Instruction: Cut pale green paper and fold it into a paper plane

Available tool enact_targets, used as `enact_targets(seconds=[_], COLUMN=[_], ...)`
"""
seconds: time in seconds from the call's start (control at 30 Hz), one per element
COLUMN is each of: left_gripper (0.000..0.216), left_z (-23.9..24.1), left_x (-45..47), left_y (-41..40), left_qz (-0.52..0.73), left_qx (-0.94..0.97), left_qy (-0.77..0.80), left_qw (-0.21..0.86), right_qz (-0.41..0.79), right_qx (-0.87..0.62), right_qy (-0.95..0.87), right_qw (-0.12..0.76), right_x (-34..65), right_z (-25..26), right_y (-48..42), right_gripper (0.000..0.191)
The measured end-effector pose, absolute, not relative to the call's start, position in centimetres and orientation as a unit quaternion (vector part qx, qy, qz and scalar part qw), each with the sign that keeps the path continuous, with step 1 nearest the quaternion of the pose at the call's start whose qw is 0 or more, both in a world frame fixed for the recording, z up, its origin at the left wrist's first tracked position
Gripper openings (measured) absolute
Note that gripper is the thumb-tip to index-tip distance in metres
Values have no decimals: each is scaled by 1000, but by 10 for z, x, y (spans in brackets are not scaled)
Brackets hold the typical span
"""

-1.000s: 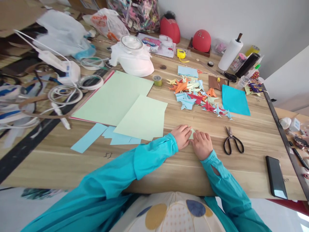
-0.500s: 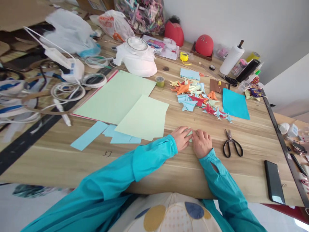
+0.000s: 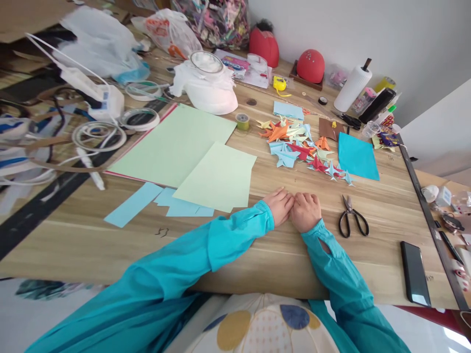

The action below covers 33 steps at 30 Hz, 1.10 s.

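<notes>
My left hand [image 3: 280, 205] and my right hand [image 3: 305, 212] meet on the wooden table, their fingertips touching and curled down. A small folded piece of light green paper, seen between them a moment ago, is now covered by the fingers. Just right of my right hand lie black-handled scissors [image 3: 353, 218], blades slightly apart. Left of my left hand is a light green sheet [image 3: 220, 179], partly over a larger green sheet [image 3: 176, 142] and blue paper pieces [image 3: 184, 210]. Beyond the hands lies a pile of folded paper shapes [image 3: 300, 142] in orange, red, blue and pale yellow.
A blue paper strip [image 3: 133, 204] lies at the left. A phone [image 3: 415, 272] rests near the front right edge. A turquoise sheet [image 3: 358, 156], a tape roll [image 3: 242, 121] and a yellow tape measure [image 3: 280, 84] sit farther back. Cables [image 3: 99, 137] crowd the left side.
My hands have closed together over the small green paper, which no longer shows between the fingers. My left fingers have moved slightly up and right. The view has shifted a little.
</notes>
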<state>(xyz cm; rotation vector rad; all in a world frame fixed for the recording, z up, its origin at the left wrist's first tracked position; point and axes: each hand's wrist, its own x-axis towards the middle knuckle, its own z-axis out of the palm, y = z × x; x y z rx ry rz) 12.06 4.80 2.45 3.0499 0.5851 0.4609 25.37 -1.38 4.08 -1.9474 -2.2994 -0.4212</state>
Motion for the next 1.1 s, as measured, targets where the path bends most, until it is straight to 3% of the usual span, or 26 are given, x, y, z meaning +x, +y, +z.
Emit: enact_targets(seconds=[0.6,0.9,1.1], left_gripper=[43,45,46], left_z=[14,9,6], left_x=[114,115,116], left_y=[62,65,64], left_qz=[136,134,137], left_qx=[976,971,970], left_qy=[172,194,194], left_qw=[13,42,45], right_qz=[-153,-163,-157], right_qx=[-651,-655,-646], right_qy=[-735,-727,-732], right_qw=[115,126,148], right_x=[274,270,274], right_z=[36,32,26], right_y=[-65,-36,-40], right_gripper=[20,26,18])
